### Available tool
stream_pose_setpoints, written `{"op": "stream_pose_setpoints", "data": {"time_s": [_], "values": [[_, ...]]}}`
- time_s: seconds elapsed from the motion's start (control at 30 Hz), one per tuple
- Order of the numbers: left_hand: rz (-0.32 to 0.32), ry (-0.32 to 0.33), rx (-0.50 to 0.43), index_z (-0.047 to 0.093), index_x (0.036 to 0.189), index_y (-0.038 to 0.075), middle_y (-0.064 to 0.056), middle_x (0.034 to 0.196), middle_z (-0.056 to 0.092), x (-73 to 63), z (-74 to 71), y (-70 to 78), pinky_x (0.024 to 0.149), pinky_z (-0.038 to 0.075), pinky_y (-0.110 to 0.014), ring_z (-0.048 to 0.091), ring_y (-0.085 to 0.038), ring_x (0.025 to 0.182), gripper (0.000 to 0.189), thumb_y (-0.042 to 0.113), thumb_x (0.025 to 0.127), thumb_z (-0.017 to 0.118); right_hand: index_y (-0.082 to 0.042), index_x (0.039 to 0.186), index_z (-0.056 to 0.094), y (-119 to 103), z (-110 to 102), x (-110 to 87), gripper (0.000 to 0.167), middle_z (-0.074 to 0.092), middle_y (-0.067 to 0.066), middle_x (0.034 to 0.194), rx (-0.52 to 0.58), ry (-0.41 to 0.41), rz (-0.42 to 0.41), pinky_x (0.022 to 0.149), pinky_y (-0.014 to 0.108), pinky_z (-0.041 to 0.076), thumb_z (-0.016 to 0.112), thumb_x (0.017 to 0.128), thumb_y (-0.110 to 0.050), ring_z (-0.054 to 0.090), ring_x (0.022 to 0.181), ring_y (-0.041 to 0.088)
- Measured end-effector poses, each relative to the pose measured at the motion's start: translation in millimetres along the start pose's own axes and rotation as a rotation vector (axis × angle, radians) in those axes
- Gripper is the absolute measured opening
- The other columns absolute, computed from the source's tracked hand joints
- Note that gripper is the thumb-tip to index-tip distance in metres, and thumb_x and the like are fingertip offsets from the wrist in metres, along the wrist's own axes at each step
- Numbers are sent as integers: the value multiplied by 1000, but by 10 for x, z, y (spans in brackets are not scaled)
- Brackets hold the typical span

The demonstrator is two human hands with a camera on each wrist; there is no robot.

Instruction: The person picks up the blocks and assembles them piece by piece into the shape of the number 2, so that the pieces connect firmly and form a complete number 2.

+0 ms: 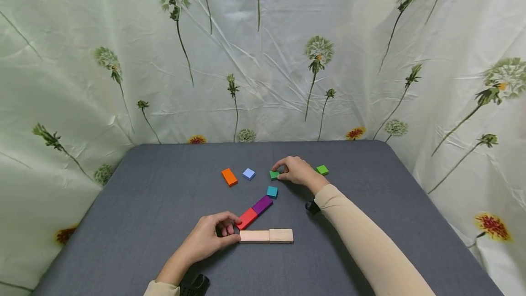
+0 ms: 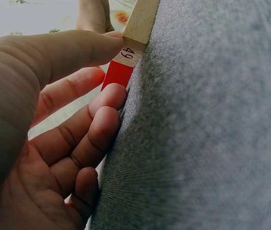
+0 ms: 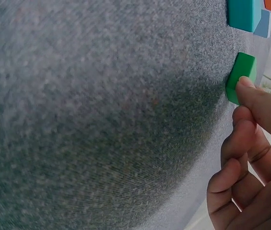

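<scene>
Two pale wooden blocks [image 1: 254,236] lie end to end near the front of the table, with printed digits on the near block's end in the left wrist view. A red block [image 1: 248,218] and a purple block [image 1: 262,205] slant up and away from them. My left hand [image 1: 208,236] rests beside their meeting corner, thumb at the wooden block's end and index finger at the red block. Farther back, my right hand [image 1: 299,171] pinches a small green block [image 3: 241,79] between thumb and fingers. Past the purple block's far end sits a teal block [image 1: 272,192].
Toward the back left lie an orange block [image 1: 229,177] and a light blue block [image 1: 248,174]. A light green block [image 1: 322,170] is behind the right wrist. The grey table [image 1: 172,182] meets a flower-print curtain [image 1: 271,58] at its back edge.
</scene>
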State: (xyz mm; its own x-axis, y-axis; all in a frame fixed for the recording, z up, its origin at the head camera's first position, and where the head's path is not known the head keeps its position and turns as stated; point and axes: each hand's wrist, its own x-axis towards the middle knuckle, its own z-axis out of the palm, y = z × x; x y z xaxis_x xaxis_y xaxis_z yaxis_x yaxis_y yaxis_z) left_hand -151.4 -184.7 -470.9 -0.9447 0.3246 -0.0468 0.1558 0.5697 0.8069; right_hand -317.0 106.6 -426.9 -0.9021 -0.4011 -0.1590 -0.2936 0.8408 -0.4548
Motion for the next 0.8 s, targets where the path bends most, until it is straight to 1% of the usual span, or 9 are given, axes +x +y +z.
{"op": "stream_pose_setpoints", "data": {"time_s": [0.37,0.57,0.67,0.8], "values": [[-8,5,6,76,111,22,6,85,64,-12,8,15,65,46,-24,58,-9,75,29,23,87,92,-22,132,77,-9,17,0,30,56,0,71,17,-18,-46,61,27,33,75,102,-18,43,62,12],[-9,4,8,76,111,22,5,85,64,-6,8,21,65,46,-24,58,-10,76,29,22,87,92,-21,133,77,5,6,-23,30,57,2,72,29,-14,-80,62,28,34,73,104,-17,43,63,13],[-8,5,9,76,111,22,5,85,64,-5,9,18,65,46,-24,58,-10,76,29,22,87,92,-19,133,76,25,4,-22,29,57,1,73,25,5,-96,62,27,34,73,104,-17,44,64,13],[-2,3,11,76,111,21,6,85,64,-3,12,14,66,46,-24,58,-10,76,29,22,87,91,-15,130,77,42,1,-19,27,59,0,76,18,33,-97,62,27,36,74,103,-16,47,64,12]]}}
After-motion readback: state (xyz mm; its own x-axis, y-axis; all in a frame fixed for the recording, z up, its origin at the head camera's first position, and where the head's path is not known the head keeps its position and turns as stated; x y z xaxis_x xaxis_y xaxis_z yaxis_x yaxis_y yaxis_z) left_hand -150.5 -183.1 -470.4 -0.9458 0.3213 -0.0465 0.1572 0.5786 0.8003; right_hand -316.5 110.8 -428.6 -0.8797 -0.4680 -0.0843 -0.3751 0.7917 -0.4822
